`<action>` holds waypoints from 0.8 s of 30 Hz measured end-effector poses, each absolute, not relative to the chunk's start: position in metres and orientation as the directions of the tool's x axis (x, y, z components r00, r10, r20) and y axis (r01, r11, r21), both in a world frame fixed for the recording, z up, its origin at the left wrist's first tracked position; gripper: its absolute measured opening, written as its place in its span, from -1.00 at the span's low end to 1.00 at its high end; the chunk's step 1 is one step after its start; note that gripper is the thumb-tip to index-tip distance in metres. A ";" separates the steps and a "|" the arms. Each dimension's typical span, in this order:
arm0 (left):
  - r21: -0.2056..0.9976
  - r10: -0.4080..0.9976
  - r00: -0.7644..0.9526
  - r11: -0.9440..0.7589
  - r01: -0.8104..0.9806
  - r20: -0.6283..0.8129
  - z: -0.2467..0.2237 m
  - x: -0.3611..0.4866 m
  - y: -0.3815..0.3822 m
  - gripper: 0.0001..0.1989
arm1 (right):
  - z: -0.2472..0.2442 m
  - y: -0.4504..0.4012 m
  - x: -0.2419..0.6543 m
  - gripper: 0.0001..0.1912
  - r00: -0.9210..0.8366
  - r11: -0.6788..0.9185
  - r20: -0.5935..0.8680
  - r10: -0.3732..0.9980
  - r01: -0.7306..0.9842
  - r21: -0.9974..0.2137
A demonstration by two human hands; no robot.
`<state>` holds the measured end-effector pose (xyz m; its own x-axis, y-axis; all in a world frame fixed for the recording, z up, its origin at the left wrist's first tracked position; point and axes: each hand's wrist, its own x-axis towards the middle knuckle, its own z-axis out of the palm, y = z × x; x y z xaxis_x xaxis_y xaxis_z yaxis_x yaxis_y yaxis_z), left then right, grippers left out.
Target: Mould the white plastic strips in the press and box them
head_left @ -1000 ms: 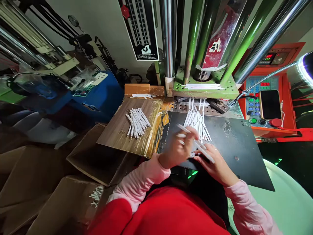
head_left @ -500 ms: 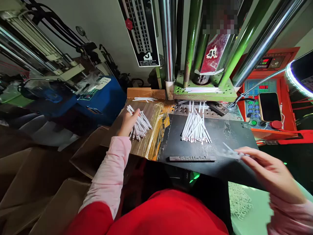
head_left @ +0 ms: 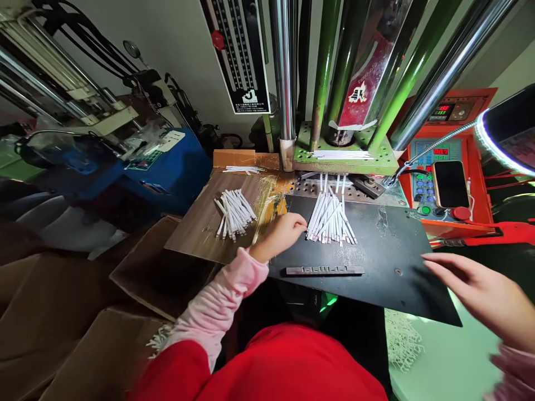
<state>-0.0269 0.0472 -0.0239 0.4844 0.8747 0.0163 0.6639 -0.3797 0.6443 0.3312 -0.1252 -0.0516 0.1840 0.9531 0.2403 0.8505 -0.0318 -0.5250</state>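
My left hand [head_left: 285,233] is at the left edge of a fanned pile of white strips [head_left: 332,220] on the black board [head_left: 376,278]. Its fingers are pinched together, and whatever may be between them is hidden. Over the board's right end hovers my right hand [head_left: 476,284], thumb and fingers apart, with nothing visible in it. A second pile of white strips [head_left: 236,214] lies on the brown wood-grain board [head_left: 196,223] to the left. Near the front edge of the black board rests a notched metal bar [head_left: 325,270].
Behind the boards stands a press with a green plate [head_left: 346,166], white strips lying on it. A phone [head_left: 450,185] leans on the red control box [head_left: 472,133], beside a ring lamp [head_left: 507,150]. Pale tangled pieces [head_left: 403,340] lie at lower right. Cardboard boxes [head_left: 104,351] stand at left.
My left hand has left the left pile and moved right to the other pile's edge. My right hand has let go of the pale strip-like thing it held, and its fingers have spread.
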 end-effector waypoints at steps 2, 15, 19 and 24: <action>0.580 0.850 0.527 -0.437 0.688 0.016 -0.030 -0.003 0.034 -0.85 | -0.054 -0.088 0.300 -0.61 0.185 -0.084 0.118 0.976 0.811 -0.580; 0.144 0.883 0.437 -0.416 0.898 -0.172 -0.018 0.030 0.012 -0.71 | -0.057 -0.019 0.227 -0.83 0.195 -0.232 -0.173 0.965 0.944 -0.233; 0.240 0.891 0.408 -0.359 0.902 -0.198 -0.016 0.029 0.018 -0.73 | -0.056 -0.013 0.235 -0.76 0.202 -0.259 -0.232 0.952 0.934 -0.248; 0.644 0.825 0.496 -0.229 0.730 -0.270 -0.023 0.010 0.031 -0.90 | -0.058 -0.006 0.246 -0.83 0.130 -0.204 -0.260 0.957 0.938 -0.279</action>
